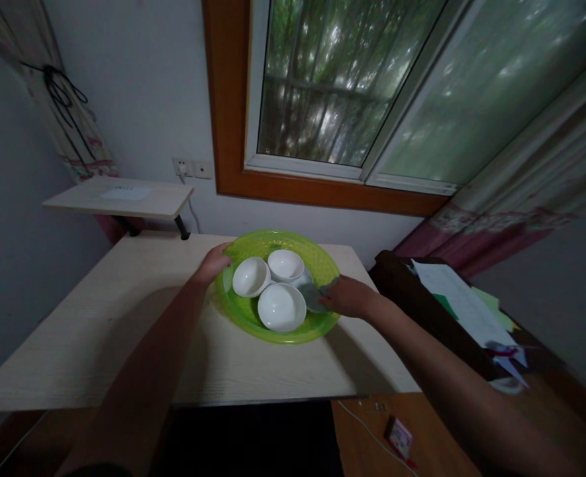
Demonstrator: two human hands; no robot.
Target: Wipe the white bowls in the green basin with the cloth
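A green translucent basin (277,336) is on or just above the pale table; I cannot tell if it touches. Inside it are three white bowls: a left one (251,277), a back one (285,264) and a front one (281,307). Something pale lies partly hidden behind them. My left hand (214,262) grips the basin's left rim. At the right rim, my right hand (345,296) is closed on a grey-green cloth (313,297), which hangs into the basin beside the front bowl.
The table (138,318) carries a small raised shelf (89,197) with a paper at the back left. Right of it stands a dark surface with papers (466,305). A small box (400,437) and a cable are on the floor.
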